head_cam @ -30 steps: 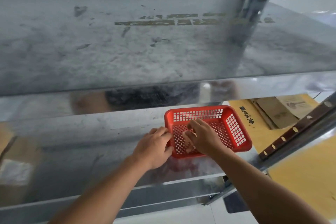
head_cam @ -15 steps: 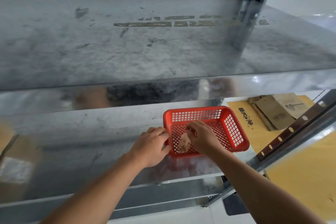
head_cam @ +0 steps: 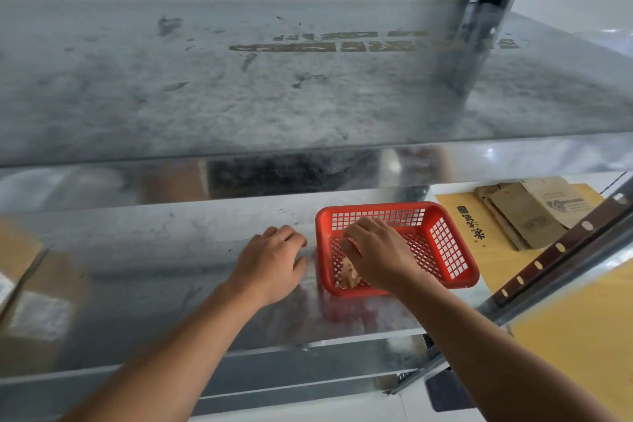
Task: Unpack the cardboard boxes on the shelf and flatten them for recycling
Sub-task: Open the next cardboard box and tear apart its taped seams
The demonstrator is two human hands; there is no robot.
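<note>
The left hand (head_cam: 270, 264) has come off the rim of the one red basket (head_cam: 448, 247) and now rests on the lower shelf (head_cam: 154, 260), just left of the basket and apart from it. Its fingers are loosely curled and hold nothing. The basket itself has not shifted.

Seen from the head camera, the right hand (head_cam: 380, 257) reaches down inside the basket with its fingers bent toward the mesh floor. A single tan scrap (head_cam: 349, 273) lies directly beneath the thumb side of that hand; whether the fingertips actually pinch it cannot be told.

Two metal shelves are in view, the scuffed upper shelf (head_cam: 239, 86) above both hands and the lower one beneath them.

Beyond the right fingertips, past the basket's far right wall and lower than the shelf, flattened brown cardboard pieces (head_cam: 527, 219) lie overlapping on one yellow sheet (head_cam: 455, 233) printed with black characters. At least two printed faces show.

Far to the left of the left fingers, one blurred cardboard box (head_cam: 37, 288) shows at the frame's edge. Whether it is the box itself or a reflection in the metal is unclear.
</note>
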